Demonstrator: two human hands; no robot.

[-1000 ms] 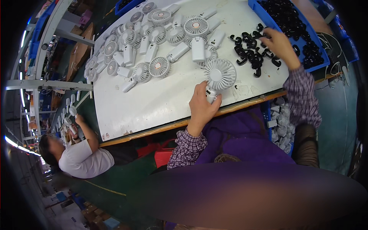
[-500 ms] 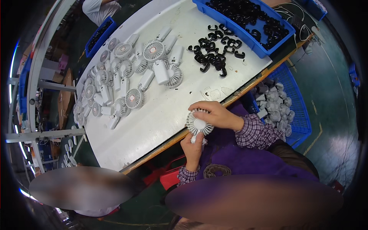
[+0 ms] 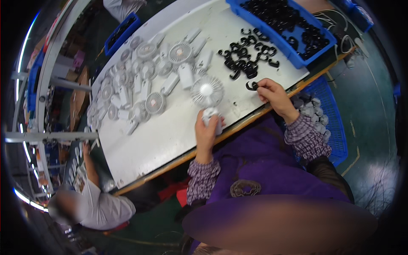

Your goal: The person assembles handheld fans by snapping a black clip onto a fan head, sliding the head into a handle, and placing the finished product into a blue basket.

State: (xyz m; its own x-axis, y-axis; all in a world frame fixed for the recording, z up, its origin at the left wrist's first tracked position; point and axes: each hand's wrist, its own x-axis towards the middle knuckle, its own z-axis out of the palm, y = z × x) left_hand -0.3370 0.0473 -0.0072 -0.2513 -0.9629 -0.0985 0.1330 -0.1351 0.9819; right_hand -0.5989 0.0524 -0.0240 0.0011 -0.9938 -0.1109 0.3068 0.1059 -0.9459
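Observation:
My left hand (image 3: 207, 129) is closed round the handle of a small white handheld fan (image 3: 207, 90), whose round grille points away from me over the table. Between the thumb and fingers of my right hand (image 3: 273, 97) is a curved black plastic clip (image 3: 252, 86), held above the table near its right edge. Just beyond it lies a loose heap of similar black clips (image 3: 242, 59). To the left of the held fan, many white handheld fans (image 3: 146, 70) lie piled on the white table (image 3: 148, 142), some grilles facing up.
A blue bin (image 3: 302, 60) of black clips stands at the table's far right. Below the right edge is a blue basket (image 3: 338, 140) holding white fans. Another blue tray (image 3: 135, 21) sits beyond the far left edge. A person in a light shirt (image 3: 106, 204) sits at lower left.
My right hand has let go of the fan, moved right and taken a black clip. My left hand has carried the fan forward and left over the table.

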